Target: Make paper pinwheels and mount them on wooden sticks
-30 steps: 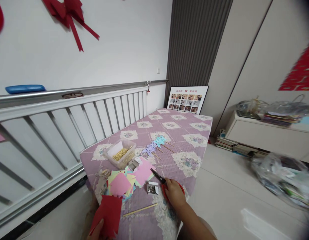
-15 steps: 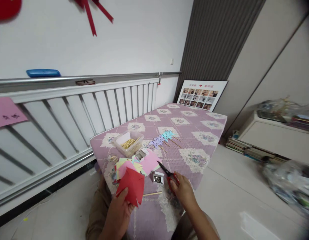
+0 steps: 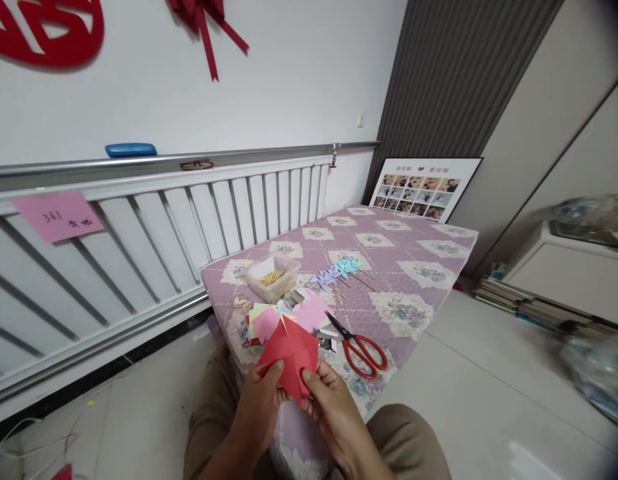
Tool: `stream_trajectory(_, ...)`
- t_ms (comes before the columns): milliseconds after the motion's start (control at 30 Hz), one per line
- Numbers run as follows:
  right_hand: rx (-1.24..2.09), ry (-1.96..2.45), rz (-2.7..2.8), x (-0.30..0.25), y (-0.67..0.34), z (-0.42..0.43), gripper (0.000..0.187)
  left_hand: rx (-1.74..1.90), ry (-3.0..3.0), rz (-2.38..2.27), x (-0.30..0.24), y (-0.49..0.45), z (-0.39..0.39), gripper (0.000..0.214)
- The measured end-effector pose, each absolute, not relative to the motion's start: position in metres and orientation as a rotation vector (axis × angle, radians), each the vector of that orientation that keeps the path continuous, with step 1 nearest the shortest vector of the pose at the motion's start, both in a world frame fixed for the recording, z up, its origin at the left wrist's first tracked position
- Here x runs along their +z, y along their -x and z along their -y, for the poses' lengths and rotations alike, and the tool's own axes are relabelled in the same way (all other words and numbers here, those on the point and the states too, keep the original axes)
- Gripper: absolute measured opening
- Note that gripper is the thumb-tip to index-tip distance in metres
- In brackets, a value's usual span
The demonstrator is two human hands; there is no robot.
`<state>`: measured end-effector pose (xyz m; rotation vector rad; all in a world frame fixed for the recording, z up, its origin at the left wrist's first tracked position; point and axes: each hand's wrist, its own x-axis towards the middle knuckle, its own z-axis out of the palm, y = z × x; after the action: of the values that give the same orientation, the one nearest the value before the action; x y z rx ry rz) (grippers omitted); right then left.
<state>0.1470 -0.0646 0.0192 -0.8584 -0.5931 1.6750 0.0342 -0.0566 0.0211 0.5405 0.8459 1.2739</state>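
Note:
A red sheet of paper [image 3: 291, 352], slit in from its corners, is held up over the near end of the table. My left hand [image 3: 261, 403] grips its left edge, thumb on top. On the lower right edge my right hand [image 3: 331, 400] pinches it in the same way. Red-handled scissors [image 3: 356, 347] lie on the cloth to the right, blades toward the back. Beside them a small box of metal fasteners [image 3: 327, 343] is partly covered by the red paper. Behind the red sheet lie pink and other coloured papers [image 3: 311, 311].
A clear plastic tub [image 3: 273, 293] of thin sticks stands on the patterned tablecloth [image 3: 409, 310]. Right of it lie purple [image 3: 326, 277] and turquoise pinwheels [image 3: 349, 267] on sticks. A white radiator [image 3: 169, 233] borders the table's left side.
The scissors have been let go and now lie on the table. My right hand has moved left onto the red paper, which both hands now hold. The camera view has shifted.

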Motion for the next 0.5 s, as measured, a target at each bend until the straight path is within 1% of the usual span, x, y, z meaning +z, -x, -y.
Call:
stream_trajectory(100, 1.635, 0.788, 0.591, 0.018, -0.138, 0.069, 0.028, 1.286, -0.537, -0.838, 0.024, -0.030, 0.067, 0.016)
stream_trajectory(267, 1.534, 0.809, 0.657, 0.018, -0.132, 0.076, 0.022, 1.364, -0.502, -0.751, 0.025, -0.035, 0.078, 0.016)
stream_trajectory(367, 1.498, 0.839, 0.660, 0.017, -0.132, 0.076, 0.024, 1.382, -0.519, -0.767, 0.023, -0.041, 0.078, 0.017)
stream_trajectory(500, 1.500, 0.850, 0.667, 0.013, -0.134, 0.071, 0.026, 1.355, -0.560, -0.869, 0.022, -0.044, 0.071, 0.023)
